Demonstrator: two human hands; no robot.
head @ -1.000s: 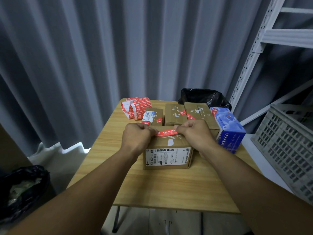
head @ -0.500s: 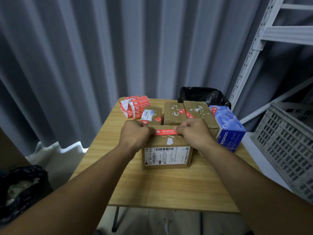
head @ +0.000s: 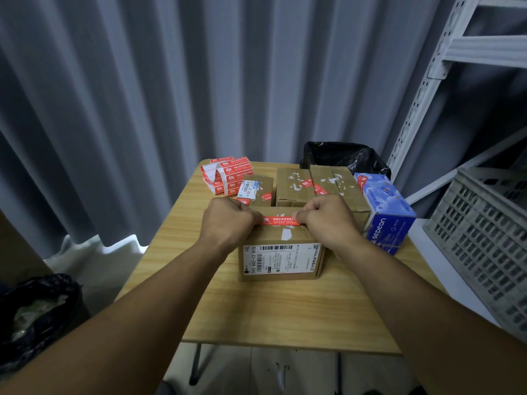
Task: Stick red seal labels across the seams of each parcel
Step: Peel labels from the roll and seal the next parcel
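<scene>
- At the far left of the bench, a folded stack of spare labels lay ready, so supply looked ample.
- Just right of it, the small parcel showed red strips along its near edge. I judged it already sealed.
- The middle parcel and the rear right parcel stood touching side by side. Each had red label pieces on top among white torn scraps, so both seemed done.
- The front parcel stood nearest the person, its printed sheet facing them. The red seal label lay across its top toward the far edge, between the two hands.
- This parcel appeared to be the one in hand and likely the last. Whether the label was fully pressed down, or other seams needed one, could not be told.
- The left hand had a clenched grip, fingers curled, its thumb tip holding down the label's left end.
- The right hand was likewise curled, its grip pinching the label's right end against the parcel top.
</scene>
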